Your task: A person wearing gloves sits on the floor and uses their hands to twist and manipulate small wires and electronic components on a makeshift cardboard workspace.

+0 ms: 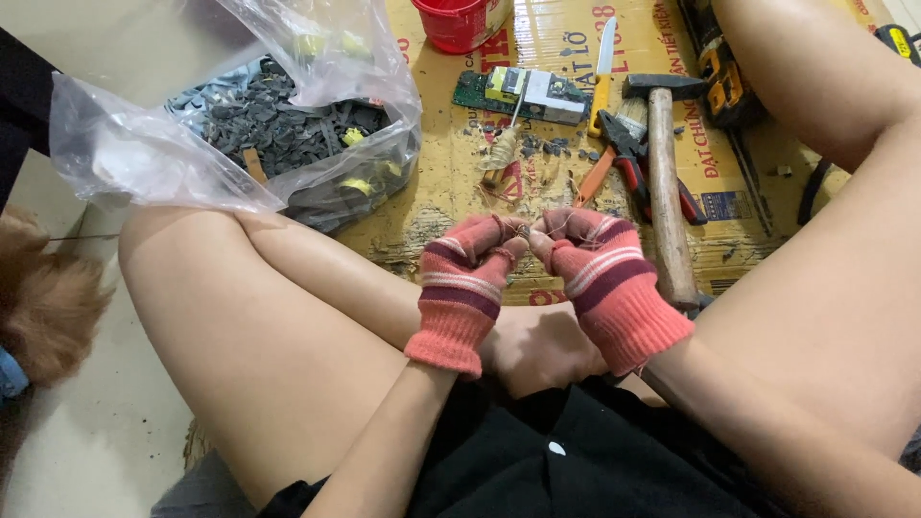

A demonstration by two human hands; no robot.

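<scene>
Both my hands wear pink gloves with dark red and white stripes. My left hand [465, 278] and my right hand [600, 273] meet fingertip to fingertip above my crossed legs. Between the fingertips they pinch a small tangle of thin copper-coloured wire [525, 230]. The piece is tiny and mostly hidden by the glove tips. Just beyond the hands, on the cardboard [566, 38], lies a small coil of similar wire [501, 153].
A hammer [664, 173] with a wooden handle, red-handled pliers [628, 158], a knife [602, 67], a circuit board [523, 91] and a red cup [456, 21] lie on the cardboard. A clear plastic bag [288, 125] of dark scrap pieces sits at left. A furry animal [43, 297] is at far left.
</scene>
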